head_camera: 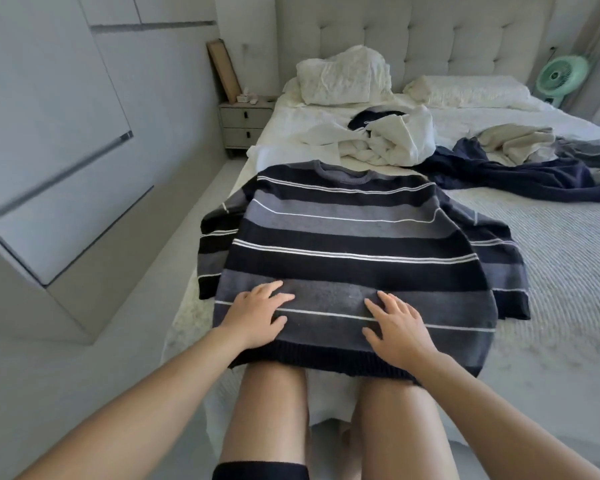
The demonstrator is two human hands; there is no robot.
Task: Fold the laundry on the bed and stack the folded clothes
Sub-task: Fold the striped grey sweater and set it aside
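- A navy-and-grey striped knit sweater lies spread flat, collar away from the person, on the near corner of the white-quilted bed.
- The left hand and right hand press flat on its lower part, fingers spread, well apart.
- The ribbed hem hangs over the bed's near edge; the left sleeve reaches the side edge.
- Bare quilt lies right of the sweater; beyond it sit a crumpled white garment and a dark navy garment.
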